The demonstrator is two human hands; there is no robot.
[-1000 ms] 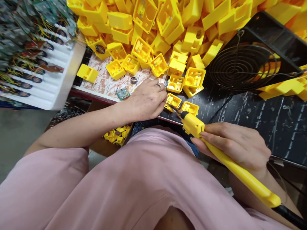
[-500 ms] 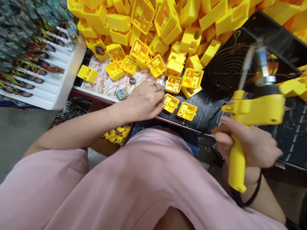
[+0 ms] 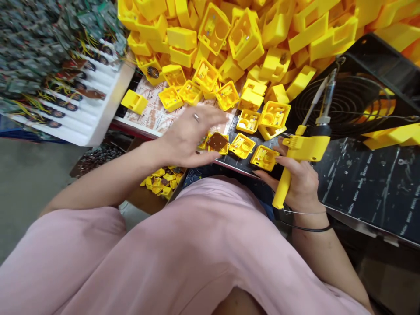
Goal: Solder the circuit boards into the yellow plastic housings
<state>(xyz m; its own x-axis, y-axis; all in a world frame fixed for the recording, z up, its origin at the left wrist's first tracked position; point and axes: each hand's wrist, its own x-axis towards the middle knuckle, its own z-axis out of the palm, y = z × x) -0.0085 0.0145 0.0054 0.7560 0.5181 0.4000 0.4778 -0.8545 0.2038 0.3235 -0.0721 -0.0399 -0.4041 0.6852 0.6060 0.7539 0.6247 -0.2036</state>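
My right hand [image 3: 300,179] is closed round the handle of a yellow soldering gun [image 3: 303,148], its metal tip pointing up and away over the fan grille. The fingers of that hand also touch a small open yellow plastic housing [image 3: 264,157] on the black mat. My left hand [image 3: 188,138] is blurred by motion, fingers spread, over the table edge. Right by its fingertips lies a yellow housing with a small brown circuit board [image 3: 217,142] on it. Another open housing [image 3: 242,145] sits between the two hands.
A big heap of yellow housings [image 3: 249,39] fills the back of the table. A black fan with a wire grille [image 3: 348,100] stands at the right. A white tray of wired circuit boards [image 3: 55,65] is at the left. More yellow parts [image 3: 162,181] lie in a box below the table edge.
My right hand swung the soldering gun from the right in toward the housings, tip still up. My left hand lifted and spread its fingers; a housing with a brown board now shows beside it.
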